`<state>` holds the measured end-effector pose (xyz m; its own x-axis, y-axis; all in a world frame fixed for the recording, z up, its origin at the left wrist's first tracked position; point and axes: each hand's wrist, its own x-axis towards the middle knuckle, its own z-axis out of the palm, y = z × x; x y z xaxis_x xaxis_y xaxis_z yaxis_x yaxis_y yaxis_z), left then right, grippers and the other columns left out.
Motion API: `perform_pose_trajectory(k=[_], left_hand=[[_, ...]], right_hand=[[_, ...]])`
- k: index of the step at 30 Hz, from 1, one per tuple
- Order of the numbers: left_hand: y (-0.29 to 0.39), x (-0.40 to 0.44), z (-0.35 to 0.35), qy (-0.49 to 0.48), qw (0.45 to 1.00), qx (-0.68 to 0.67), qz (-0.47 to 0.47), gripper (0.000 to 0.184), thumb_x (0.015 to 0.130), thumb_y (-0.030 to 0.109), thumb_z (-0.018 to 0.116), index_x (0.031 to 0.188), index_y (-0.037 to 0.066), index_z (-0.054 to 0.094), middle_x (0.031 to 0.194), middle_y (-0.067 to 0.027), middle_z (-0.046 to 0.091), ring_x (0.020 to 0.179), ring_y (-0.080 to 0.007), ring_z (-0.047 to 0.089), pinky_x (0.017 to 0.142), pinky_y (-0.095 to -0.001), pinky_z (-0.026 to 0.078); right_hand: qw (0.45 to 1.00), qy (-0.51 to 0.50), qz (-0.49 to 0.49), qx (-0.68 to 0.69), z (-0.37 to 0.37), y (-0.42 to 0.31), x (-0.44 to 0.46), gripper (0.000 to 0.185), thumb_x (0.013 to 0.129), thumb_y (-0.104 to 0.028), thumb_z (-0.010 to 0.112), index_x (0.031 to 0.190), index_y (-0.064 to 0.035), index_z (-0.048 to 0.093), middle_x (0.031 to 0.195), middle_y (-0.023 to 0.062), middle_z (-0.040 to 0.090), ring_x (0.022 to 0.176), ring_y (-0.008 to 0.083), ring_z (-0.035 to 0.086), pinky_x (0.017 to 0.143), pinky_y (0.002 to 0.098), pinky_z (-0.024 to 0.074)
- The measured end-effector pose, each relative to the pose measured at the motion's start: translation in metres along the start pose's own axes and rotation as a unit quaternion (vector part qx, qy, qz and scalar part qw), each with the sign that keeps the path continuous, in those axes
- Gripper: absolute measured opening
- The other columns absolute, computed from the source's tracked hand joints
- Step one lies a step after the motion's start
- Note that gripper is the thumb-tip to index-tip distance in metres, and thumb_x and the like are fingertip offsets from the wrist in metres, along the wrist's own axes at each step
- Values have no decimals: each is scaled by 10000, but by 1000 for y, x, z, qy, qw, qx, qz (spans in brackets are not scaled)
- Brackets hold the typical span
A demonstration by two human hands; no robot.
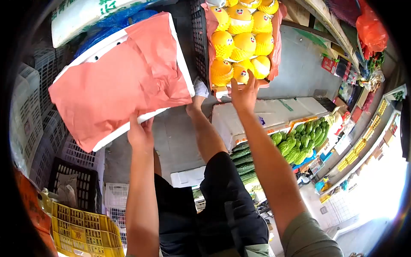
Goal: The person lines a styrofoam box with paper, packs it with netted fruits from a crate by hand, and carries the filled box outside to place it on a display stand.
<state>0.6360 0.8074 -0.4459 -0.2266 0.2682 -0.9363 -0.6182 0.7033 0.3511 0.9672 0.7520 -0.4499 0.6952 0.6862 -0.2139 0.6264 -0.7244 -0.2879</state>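
A white foam box (183, 64) stands at the left with reddish paper (124, 81) spread over its top. My left hand (142, 130) pinches the near edge of that paper at the box's rim. To the right, a crate (200, 38) lined with the same paper holds rows of yellow-orange fruit (243, 46) in yellow foam nets, with small stickers on them. My right hand (245, 95) is at the near edge of this crate, fingers apart and just beside the closest fruit. Nothing shows between those fingers.
Green gourds (299, 143) and long dark green vegetables (244, 162) lie beside a long white box (265, 115) at the right. White crates (30, 103), a black crate (75, 182) and a yellow basket (85, 229) stand at the left. A red bag (371, 28) hangs upper right.
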Motion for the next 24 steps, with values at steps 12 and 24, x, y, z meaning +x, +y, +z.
perform_pose_trajectory(k=[12,24], left_hand=[[-17,-10,-13,30,999,9,34,324,1028,198,553,1231,-52,584,1115,-104,686,993,-233,717,913,-394,645],[-5,40,1,-5,1000,-5,18,294,1039,199,580,1169,-60,626,1023,-92,635,951,-206,663,982,-446,602]], right_hand=[[958,-214,-35,-188,51,-22,39,1048,659,-320,889,1459,24,306,1392,248,516,1354,398,426,1143,513,322],[983,-26,-181,4,-5,-31,4,980,643,-223,917,1423,-18,360,1327,232,496,1226,381,517,1052,492,434]])
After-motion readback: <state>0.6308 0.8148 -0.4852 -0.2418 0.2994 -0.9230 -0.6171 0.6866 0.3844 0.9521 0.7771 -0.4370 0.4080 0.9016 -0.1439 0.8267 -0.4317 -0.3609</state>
